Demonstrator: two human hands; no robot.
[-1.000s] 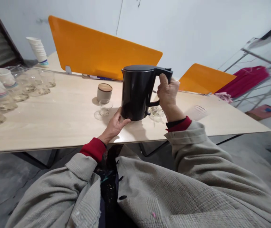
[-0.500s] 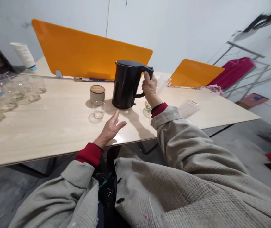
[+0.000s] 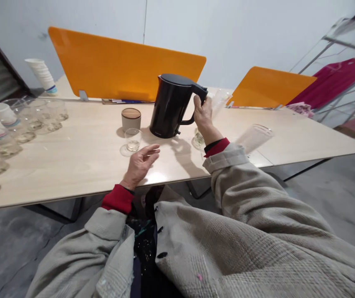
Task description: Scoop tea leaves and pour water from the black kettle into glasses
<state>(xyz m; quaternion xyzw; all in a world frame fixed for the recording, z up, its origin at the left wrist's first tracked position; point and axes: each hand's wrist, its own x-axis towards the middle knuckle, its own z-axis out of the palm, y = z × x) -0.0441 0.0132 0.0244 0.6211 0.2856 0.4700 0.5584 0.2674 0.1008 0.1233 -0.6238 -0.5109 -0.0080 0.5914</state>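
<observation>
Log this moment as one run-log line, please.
right hand | grips handle of matte black electric kettle | left hand | open, nearest clear glass tumbler

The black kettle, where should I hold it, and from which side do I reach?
Hold the black handle of the kettle, reaching in from the right side, as the person's right hand does. The handle sticks out from the body as a loop, so your fingers can wrap around it. The smooth, round body gives them much less to hold.
</observation>
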